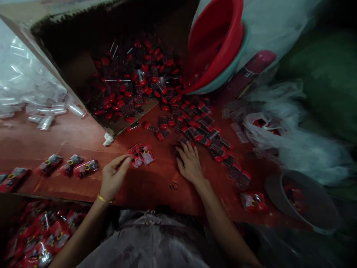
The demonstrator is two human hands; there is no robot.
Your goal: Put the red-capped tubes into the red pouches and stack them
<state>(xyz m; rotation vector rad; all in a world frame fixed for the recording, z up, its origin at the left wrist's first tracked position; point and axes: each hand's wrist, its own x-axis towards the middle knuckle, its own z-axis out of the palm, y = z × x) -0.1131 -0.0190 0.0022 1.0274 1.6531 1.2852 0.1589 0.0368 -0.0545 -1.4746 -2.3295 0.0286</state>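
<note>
My left hand [113,176], with a yellow band at the wrist, is closed in a pinch, thumb against forefinger. Its tips are at the left edge of two small red printed cards [146,153] lying on the table; I cannot make out what is between them. To the right, my right hand [190,163] has its fingers stretched out and slightly apart. Its fingertips touch or hover over a small clear bottle with a red cap [182,140], partly covered by them. Many like it, with dark contents, are heaped [206,128] beyond that hand.
A cardboard box [67,87] on its side spills bottles onto the red table [158,186]. Filled packets [86,168] line the left; more fill a container below. Clear tubes [46,111], red basin [237,22], flask [256,63], plastic bags [306,145] and a grey bowl [275,190] surround.
</note>
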